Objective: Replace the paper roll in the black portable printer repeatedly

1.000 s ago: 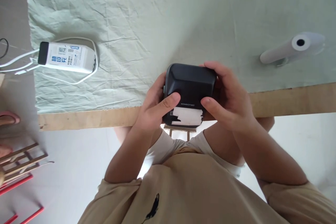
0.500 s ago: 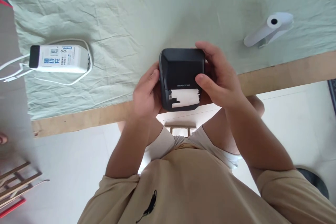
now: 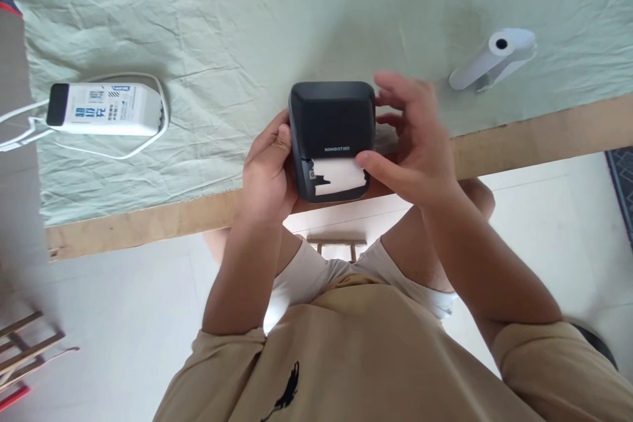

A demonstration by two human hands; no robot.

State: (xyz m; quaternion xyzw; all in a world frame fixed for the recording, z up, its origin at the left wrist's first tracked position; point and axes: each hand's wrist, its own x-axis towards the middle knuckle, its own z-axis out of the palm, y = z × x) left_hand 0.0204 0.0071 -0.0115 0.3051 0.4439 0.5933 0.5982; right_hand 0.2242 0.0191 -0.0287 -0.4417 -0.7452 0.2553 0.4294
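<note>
A black device (image 3: 332, 120) with "NIIMBOT" lettering and a torn white label on its lower part is held over the table's front edge. My left hand (image 3: 270, 168) grips its left side, thumb at the edge and the other fingers partly hidden beneath. On the device's right, my right hand (image 3: 413, 138) has its fingers spread and slightly blurred. Its thumb tip is at the device's lower right, by the label; whether it touches is hard to tell. The other fingertips are near the right side.
On the green cloth (image 3: 222, 33), a white box-shaped device (image 3: 111, 107) with a looped white cable lies at left. A white paper roll (image 3: 477, 62) is at right. A wooden edge (image 3: 148, 224) borders the cloth. Wooden rungs (image 3: 32, 349) show at lower left.
My right hand has loosened from the device's right side, its fingers now spread and apart from it. The device appears slightly further left and up, still in my left hand.
</note>
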